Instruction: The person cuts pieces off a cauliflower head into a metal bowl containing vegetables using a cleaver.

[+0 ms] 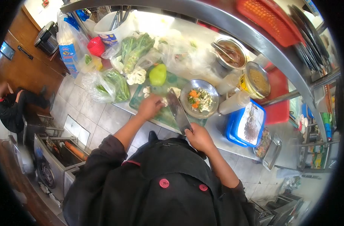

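My right hand (199,138) is closed round the handle of a broad kitchen knife (178,112), its blade lying over the green cutting board (142,101). Curled fingers of my left hand (150,107) hold a small cauliflower piece (164,101) on the board, left of the blade. Another cauliflower piece (175,91) lies by the knife tip. A pale green, pear-shaped vegetable (157,75) rests at the board's far side. To the right of the knife, a round metal dish (184,98) contains chopped orange and whitish-green vegetables (200,100).
Leafy greens (136,51), a cauliflower head (136,76) and bagged greens (117,86) lie left. Squeeze bottles (234,102), a blue-rimmed tub (248,122) and a sauce pot (230,52) stand right. A metal rail (217,15) arches overhead. A person (14,107) sits far left.
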The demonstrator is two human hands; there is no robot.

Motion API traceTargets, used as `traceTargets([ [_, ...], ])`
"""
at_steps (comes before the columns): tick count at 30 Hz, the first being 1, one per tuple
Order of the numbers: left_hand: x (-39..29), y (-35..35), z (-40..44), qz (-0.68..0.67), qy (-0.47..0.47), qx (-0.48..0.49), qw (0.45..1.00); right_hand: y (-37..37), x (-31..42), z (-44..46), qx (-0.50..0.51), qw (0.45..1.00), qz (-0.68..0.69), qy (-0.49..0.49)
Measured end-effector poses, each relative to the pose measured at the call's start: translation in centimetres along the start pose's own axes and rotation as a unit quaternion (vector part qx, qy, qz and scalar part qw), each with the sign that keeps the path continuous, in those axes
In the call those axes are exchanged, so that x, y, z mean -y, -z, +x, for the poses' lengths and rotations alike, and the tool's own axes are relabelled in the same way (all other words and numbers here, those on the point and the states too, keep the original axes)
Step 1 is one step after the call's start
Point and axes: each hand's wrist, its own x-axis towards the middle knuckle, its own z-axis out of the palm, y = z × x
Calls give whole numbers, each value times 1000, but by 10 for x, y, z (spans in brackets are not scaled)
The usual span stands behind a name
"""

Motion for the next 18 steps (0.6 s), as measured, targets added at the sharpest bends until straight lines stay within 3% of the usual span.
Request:
traceTargets([
  [6,11,-9,-4,-17,-75,-36,996,-1,2,1,-1,1000,-9,0],
  [9,13,-13,-2,-1,-97,2,995,-5,-5,-1,-18,999,-35,6],
  [11,9,-17,-7,-34,-75,-58,995,-5,-5,-6,-32,999,-33,7],
  [15,-4,-23,-10,-63,-55,-83,993,-9,-10,-16,-78,996,-27,33],
  [18,-13,-30,-12,7,-91,-121,988,-9,-5,-23,-92,995,-38,26],
])
